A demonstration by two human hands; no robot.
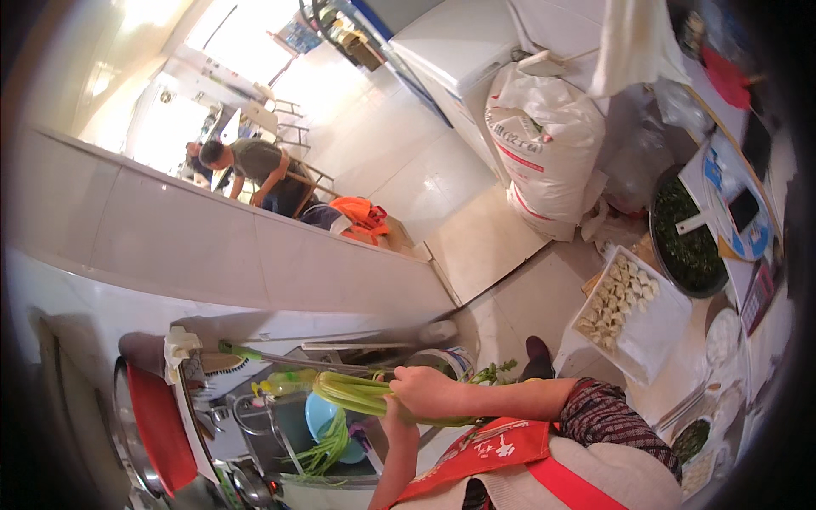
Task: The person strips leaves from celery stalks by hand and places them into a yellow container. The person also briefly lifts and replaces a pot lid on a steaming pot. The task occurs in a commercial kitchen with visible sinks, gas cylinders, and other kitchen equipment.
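Observation:
A bunch of green celery [354, 390] is held up in front of me, its pale stalk bases pointing left and its leaves [500, 371] showing beyond my forearm. My right hand [424, 392] wraps over the stalks from above. Just below it, my left hand [400, 415] grips the same bunch; some of its fingers are hidden. Under the stalk bases is a metal sink [271, 440] with a light blue basin [322, 414] in it. Loose thin green stalks [328, 446] lie across the basin and the sink's rim.
A red basin [159, 427], a scrubbing brush [223, 363] and a bucket [456, 360] surround the sink. Behind to the right are a tray of dumplings [621, 299], a large bowl of chopped greens [682, 236] and a white sack [548, 146]. Past a low wall [172, 223] sits another person [255, 166].

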